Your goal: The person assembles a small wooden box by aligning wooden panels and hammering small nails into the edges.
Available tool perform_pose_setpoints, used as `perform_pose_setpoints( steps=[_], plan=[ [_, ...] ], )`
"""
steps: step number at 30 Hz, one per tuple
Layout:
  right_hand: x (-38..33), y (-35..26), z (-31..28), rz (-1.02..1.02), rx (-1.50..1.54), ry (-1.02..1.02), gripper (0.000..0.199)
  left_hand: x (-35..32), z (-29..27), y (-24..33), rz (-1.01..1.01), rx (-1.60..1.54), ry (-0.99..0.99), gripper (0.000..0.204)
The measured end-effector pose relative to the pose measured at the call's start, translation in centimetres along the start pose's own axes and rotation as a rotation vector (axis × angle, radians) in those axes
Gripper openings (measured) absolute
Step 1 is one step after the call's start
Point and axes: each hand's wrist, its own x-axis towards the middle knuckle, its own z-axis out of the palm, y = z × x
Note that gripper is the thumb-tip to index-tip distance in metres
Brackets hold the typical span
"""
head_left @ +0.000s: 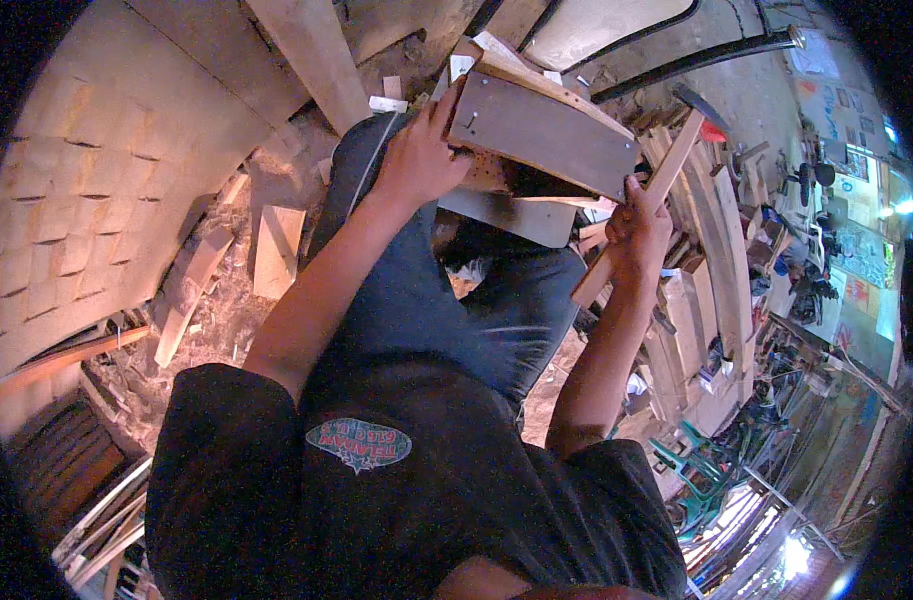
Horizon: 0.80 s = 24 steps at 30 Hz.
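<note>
A wooden box-like piece with a dark brown rectangular panel [542,135] on its upper face rests over my lap. Small nail heads dot the panel's corners, and a nail [471,120] seems to stick up near its left end. My left hand [429,150] grips that left end, fingers over the edge. In my right hand [639,232] is a hammer [677,160], held by its pale wooden handle, with the dark head up and to the right. The right thumb lies against the panel's lower right corner. The box's underside is partly hidden.
Wood offcuts [279,250] lie on the dusty floor at left, beside a large pale board [97,190]. Long planks [722,260] are stacked at right. Dark metal-framed furniture [697,65] stands beyond the box. A green plastic chair [697,475] is at lower right.
</note>
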Motion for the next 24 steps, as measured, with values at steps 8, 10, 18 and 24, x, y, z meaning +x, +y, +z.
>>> perform_pose_setpoints(
  steps=[8,10,18,24],
  plan=[
    [0.7,0.6,-0.6,0.061,0.052,-0.023,0.024,0.1,0.3,-0.2,0.014,0.066,0.021,0.098],
    [0.6,0.4,-0.4,0.054,0.028,-0.003,0.025,0.2,-0.2,0.4,-0.045,0.068,-0.031,0.1],
    [0.8,-0.6,-0.4,0.035,0.002,-0.038,0.031,0.5,0.4,-0.5,-0.006,0.078,0.024,0.103],
    [0.9,-0.2,-0.7,0.081,0.061,-0.048,0.03,0.5,0.2,-0.2,-0.055,0.07,-0.041,0.104]
  ],
)
